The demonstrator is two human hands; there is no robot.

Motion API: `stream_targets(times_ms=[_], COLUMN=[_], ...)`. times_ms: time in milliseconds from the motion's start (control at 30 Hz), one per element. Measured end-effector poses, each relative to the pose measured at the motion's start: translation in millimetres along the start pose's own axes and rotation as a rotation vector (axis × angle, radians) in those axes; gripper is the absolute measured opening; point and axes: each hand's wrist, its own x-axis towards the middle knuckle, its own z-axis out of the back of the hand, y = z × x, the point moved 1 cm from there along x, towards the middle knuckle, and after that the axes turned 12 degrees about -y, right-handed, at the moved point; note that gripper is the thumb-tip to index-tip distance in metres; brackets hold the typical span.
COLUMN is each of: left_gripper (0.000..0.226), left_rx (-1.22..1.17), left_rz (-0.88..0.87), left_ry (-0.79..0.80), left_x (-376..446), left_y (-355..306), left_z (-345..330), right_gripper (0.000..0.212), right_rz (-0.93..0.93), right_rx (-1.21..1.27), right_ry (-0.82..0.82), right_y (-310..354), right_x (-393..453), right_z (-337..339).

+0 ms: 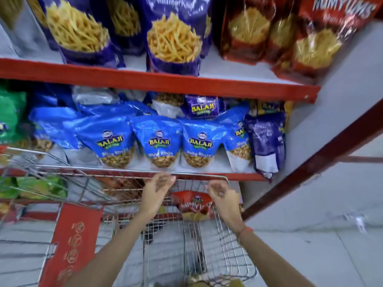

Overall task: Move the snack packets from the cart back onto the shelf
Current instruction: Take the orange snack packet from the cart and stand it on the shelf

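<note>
Two empty hands [191, 192] above cart [238, 264]

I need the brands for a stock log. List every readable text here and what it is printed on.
"BALAJI", "Shing Bhujia": blue packets, middle shelf.
"BALAJI": purple packet behind them.
"NUMYUMS": red packet, top shelf.
"NUMYUMS", partly blurred: red packet in cart.
Top-shelf purple bags and red cart panel: unreadable.

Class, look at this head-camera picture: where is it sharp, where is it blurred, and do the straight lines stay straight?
Head view: the blue packets mid-shelf read sharpest; the red packet in the cart, both hands (left, right) and the frame edges are smeared; the red shelf edge tilts and bows from the wide lens; lighting is even, with mild sheen on the foil.
</note>
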Motion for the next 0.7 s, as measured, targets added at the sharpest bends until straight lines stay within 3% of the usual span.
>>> stream_targets(times_ms=[167,267,367,433,567,700], left_gripper=[0.026,0.066,0.087,0.081,0.044,0.041], left_rx=[0.122,0.238,0.375,0.465,0.559,0.419], left_rz=[0.248,0.306,0.277,0.263,0.282,0.427], left_ry=[0.006,0.03,0.071,0.068,0.082,-0.084], left_x=[-14.3,-12.0,-2.9,6.6,24.6,33.0], left_y=[62.4,83.5,88.7,91.5,109.8,125.6], left_z=[-1.5,-9.6,-23.8,-36.8,-58.5,-63.8], right_gripper=[0.015,0.046,0.063,0.062,0.04,0.012], right_rz=[-0.298,-0.39,-0.411,-0.434,-0.485,-0.538], right_rx=[-0.373,-0.443,-0.31,-0.216,-0.246,-0.26], right_ry=[0.05,0.16,0.24,0.221,0.248,0.248], right_y=[-62.4,-92.1,-108.9,-119.4,-136.3,-140.9], right_x=[-18.4,-16.9,-7.7,2.8,22.1,29.5], right_z=[-7.1,-15.8,-26.9,-34.0,-49.6,-59.2])
